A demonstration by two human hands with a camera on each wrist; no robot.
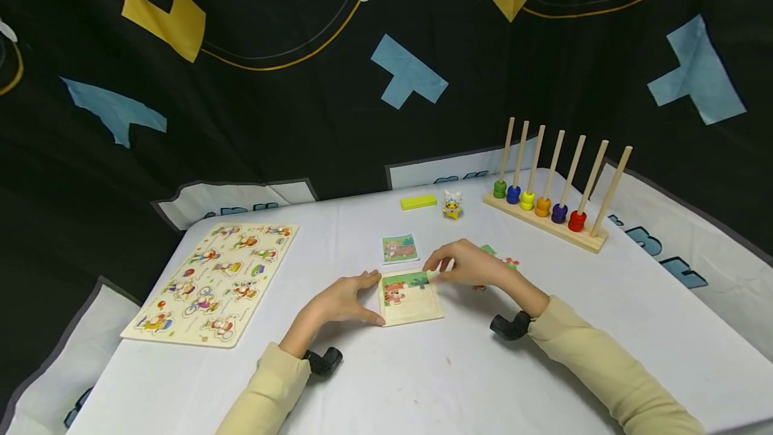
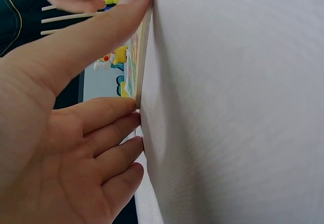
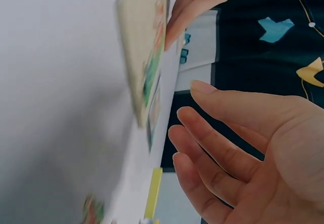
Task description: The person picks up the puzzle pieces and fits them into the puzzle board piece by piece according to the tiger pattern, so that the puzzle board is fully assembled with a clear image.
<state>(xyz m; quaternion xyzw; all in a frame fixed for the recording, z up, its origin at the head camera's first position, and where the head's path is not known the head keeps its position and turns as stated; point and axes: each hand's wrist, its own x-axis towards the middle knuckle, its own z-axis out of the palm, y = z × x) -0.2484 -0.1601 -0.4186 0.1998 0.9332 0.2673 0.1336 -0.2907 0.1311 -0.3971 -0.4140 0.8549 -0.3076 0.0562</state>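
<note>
A small square wooden jigsaw tray [image 1: 417,312] lies on the white table. Fitted along its top and left are jigsaw pieces [image 1: 394,293] showing green ground and a reddish animal; the lower right is bare wood. My left hand [image 1: 343,299] holds the tray's left side, thumb at the near corner and index finger at the far one. Over the tray's right top corner hovers my right hand [image 1: 468,262]; in the right wrist view its fingers [image 3: 217,171] are loosely bent with nothing between them. Loose jigsaw pieces [image 1: 510,262] lie beyond the right hand, partly hidden by it.
Behind the tray lies a small picture card [image 1: 400,248]. Further back are a yellow block [image 1: 419,202] and a small figurine [image 1: 451,205]. A peg stand [image 1: 543,220] with coloured beads stands at back right. On the left lies a large picture puzzle board [image 1: 232,301].
</note>
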